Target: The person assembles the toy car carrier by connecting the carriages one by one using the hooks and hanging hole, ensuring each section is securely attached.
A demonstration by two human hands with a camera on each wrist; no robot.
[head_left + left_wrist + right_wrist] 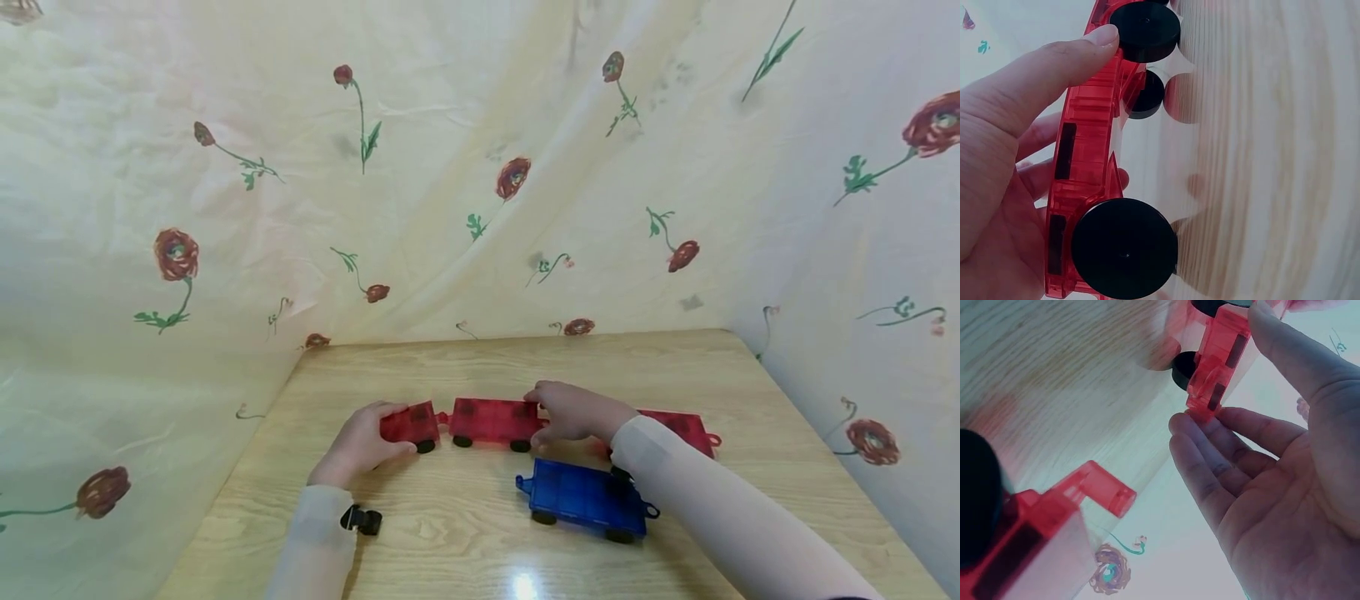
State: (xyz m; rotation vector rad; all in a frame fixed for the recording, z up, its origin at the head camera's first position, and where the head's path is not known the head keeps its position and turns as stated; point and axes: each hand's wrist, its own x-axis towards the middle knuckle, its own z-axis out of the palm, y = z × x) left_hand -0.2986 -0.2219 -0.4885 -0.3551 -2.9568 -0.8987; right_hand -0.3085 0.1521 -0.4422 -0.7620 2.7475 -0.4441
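Two translucent red toy train cars with black wheels stand in line on the table, joined or nearly so at a small coupling. My left hand (363,440) grips the left red car (411,423) from its outer end, thumb along the near side by a wheel and fingers behind. At the right end of the middle red car (495,419), my right hand (573,412) pinches the body between thumb and fingers. Another red car (678,427) lies farther right, partly hidden by my right forearm; its hook (1107,490) shows in the right wrist view.
A blue toy car (585,493) with a hook and a loop at its ends stands nearer me, beside the right forearm. The wooden table (442,533) meets flowered cloth (420,208) at the back and sides. A black strap buckle (362,520) hangs at my left wrist.
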